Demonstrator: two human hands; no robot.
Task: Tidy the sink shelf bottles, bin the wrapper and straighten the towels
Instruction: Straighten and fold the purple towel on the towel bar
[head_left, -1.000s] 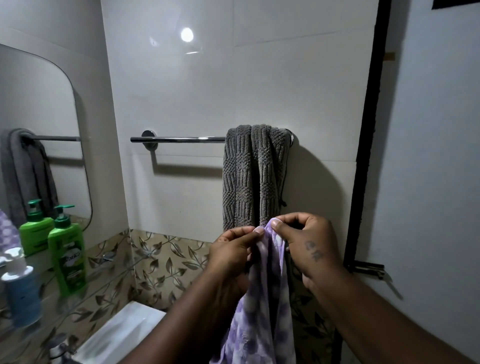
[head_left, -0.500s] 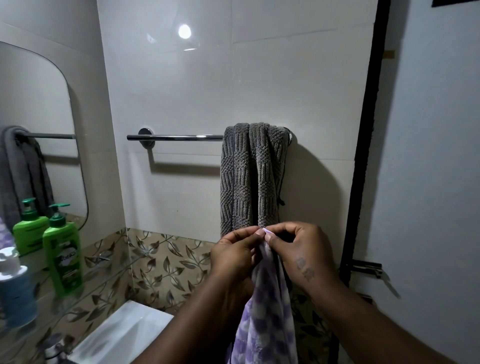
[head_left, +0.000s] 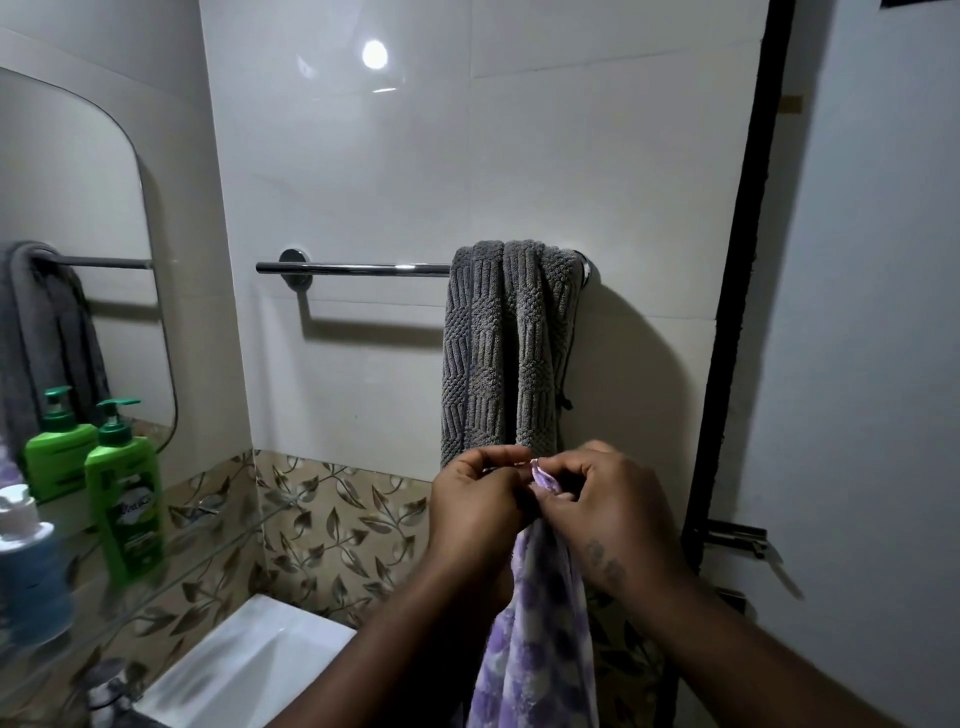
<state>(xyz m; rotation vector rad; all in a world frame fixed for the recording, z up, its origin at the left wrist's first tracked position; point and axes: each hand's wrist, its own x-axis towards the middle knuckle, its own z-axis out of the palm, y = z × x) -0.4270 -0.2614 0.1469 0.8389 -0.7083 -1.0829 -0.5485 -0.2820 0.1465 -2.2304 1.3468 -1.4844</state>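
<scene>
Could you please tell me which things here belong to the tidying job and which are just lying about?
Job: purple towel, pinched by left hand and right hand; grey towel on the rail; green bottle and blue bottle on the shelf.
Lying about: mirror, sink, tap.

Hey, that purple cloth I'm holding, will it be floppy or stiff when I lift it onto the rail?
Probably floppy: the purple cloth hangs in limp folds below the left hand and right hand, which pinch its top edge. It looks thin, so likely light. It may slide off the smooth rail unless draped evenly.
</scene>
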